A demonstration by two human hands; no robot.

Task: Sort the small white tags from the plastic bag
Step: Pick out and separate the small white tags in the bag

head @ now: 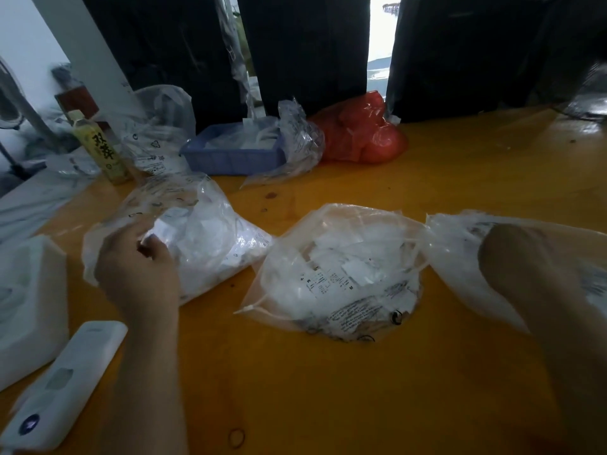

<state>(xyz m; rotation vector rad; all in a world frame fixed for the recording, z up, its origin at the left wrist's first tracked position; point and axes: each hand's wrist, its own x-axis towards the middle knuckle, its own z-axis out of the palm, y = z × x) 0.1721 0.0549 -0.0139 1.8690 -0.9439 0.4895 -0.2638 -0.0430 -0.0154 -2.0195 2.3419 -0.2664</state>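
Note:
Three clear plastic bags of small white tags lie on the orange table (328,389): a left bag (210,244), a middle bag (335,274) and a right bag (460,244). My left hand (138,274) is at the mouth of the left bag and pinches a few white tags (159,229) between thumb and fingers. My right hand (515,257) reaches into the right bag. It shows only as a blurred dark shape through the plastic, so its fingers are hidden.
At the back stand a blue basket (230,157) holding white pieces, more clear bags, a red plastic bag (361,133) and a green drink bottle (98,147). A white remote (62,385) and a white box (29,300) lie front left. A rubber band (236,438) lies near the front edge.

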